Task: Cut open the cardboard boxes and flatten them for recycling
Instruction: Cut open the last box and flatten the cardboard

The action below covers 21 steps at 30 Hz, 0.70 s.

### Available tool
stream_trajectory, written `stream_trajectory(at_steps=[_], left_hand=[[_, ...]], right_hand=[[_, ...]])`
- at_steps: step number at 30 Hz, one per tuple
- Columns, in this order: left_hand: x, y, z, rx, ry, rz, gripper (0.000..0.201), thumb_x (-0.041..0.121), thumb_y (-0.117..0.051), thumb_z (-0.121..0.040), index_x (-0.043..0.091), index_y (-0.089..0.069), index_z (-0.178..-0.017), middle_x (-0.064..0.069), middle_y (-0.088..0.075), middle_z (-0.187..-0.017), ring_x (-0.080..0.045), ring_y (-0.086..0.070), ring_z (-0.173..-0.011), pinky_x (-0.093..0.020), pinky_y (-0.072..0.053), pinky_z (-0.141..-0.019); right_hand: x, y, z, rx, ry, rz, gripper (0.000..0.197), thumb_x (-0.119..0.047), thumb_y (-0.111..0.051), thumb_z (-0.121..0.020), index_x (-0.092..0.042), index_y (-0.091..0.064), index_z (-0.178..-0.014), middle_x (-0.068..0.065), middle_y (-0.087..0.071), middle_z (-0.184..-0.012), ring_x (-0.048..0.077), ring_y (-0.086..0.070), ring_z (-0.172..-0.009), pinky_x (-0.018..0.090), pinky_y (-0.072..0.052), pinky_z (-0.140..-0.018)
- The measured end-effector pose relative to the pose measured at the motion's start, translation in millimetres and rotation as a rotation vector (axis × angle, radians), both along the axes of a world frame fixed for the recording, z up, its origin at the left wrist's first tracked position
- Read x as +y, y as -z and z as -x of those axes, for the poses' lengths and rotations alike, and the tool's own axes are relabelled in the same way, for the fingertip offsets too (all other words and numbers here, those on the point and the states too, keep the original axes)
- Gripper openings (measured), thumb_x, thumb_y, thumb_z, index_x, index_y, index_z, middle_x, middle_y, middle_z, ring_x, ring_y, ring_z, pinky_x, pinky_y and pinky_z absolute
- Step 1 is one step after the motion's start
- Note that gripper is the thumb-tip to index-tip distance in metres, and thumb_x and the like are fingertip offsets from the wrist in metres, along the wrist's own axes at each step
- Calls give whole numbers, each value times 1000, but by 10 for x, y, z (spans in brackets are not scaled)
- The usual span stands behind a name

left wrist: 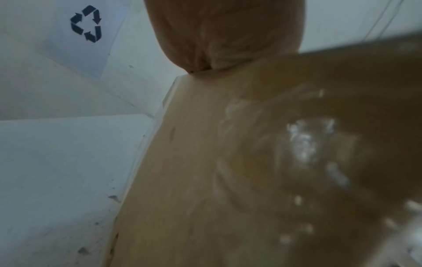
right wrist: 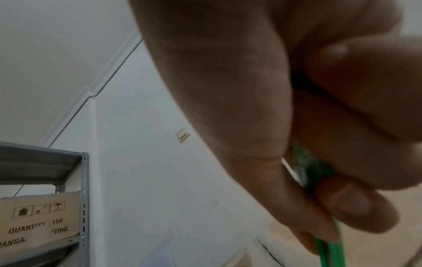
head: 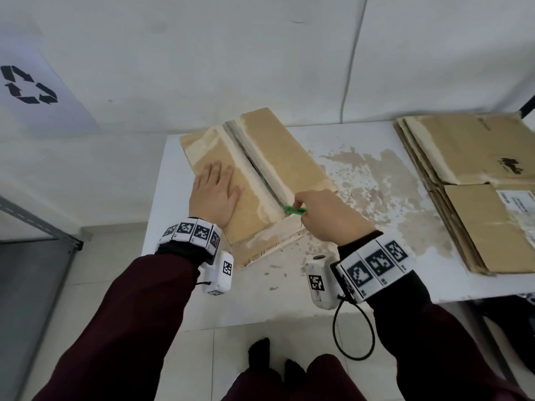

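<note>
A brown cardboard box (head: 269,146) lies on the white table (head: 254,290), its taped centre seam split open along most of its length. My left hand (head: 215,193) presses flat on the box's left flap, fingers straight. My right hand (head: 321,215) grips a small green cutter (head: 293,210) at the near end of the seam. In the right wrist view the fingers (right wrist: 356,204) curl round the green cutter (right wrist: 328,251). The left wrist view shows the heel of my left hand (left wrist: 223,36) on blurred brown cardboard (left wrist: 182,180).
A stack of flattened cardboard (head: 474,183) lies at the table's right end. A sheet with a recycling sign (head: 29,85) hangs on the left wall. A grey metal shelf (right wrist: 43,166) holds a printed box (right wrist: 38,220). Worn patches (head: 385,180) mark the tabletop.
</note>
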<state>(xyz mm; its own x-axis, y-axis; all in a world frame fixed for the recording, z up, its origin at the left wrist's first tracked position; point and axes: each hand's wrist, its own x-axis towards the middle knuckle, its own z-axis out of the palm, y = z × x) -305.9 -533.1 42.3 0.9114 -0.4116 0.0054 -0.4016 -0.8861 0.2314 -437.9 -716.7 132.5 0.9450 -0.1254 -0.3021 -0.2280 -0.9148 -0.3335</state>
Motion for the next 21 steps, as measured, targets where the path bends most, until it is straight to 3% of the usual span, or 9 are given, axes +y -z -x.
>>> stream_trajectory(at_steps=[2,4,6,11,14,16,21], left_hand=[[-34,-46,55,-82,58,-43,50,40,-26,-102,24,-26,-150,-11,-18,-158,-30,-12,-146,-44,-12,-116],[-127,-76,200,-139,266,-10,47,36,-26,-100,22,-39,-144,-12,-31,-153,-31,-24,-142,-47,-20,-114],[-217,-31,375,-86,475,79,54,38,-23,-96,15,-49,-138,-13,-39,-149,-30,-33,-140,-47,-25,-113],[-234,27,324,-126,559,220,37,28,-37,-97,9,-62,-115,-12,-57,-129,-30,-51,-123,-47,-40,-101],[-287,3,274,-168,616,238,30,29,-39,-95,11,-60,-105,-9,-54,-118,-29,-51,-110,-44,-39,-95],[-340,-4,243,-138,563,267,31,37,-40,-93,14,-60,-98,-6,-50,-112,-25,-47,-106,-42,-36,-94],[-453,26,177,-150,480,261,34,45,-37,-92,17,-56,-86,0,-44,-100,-20,-40,-103,-31,-23,-94]], right_hand=[[-14,41,62,-10,20,-16,32,3,-39,-90,-10,-59,-112,10,-55,-90,15,-42,-58,23,-28,-46],[-34,84,115,-14,66,-68,33,3,-37,-90,-11,-58,-112,9,-54,-87,14,-38,-57,24,-28,-46],[-28,117,180,-51,88,-80,33,3,-36,-90,-11,-57,-112,5,-48,-75,14,-37,-55,26,-28,-46],[114,167,261,-123,46,35,27,6,-36,-88,-5,-51,-106,2,-37,-64,18,-35,-54,29,-23,-45],[-37,223,251,-77,120,-175,27,0,-37,-91,-8,-55,-110,5,-45,-71,17,-39,-54,27,-27,-45],[-146,284,283,-79,178,-331,27,-5,-39,-93,-14,-57,-112,3,-47,-68,15,-36,-49,24,-28,-44],[-158,438,428,-222,257,-460,26,-11,-43,-96,-20,-61,-112,-1,-44,-55,14,-33,-44,22,-28,-43]])
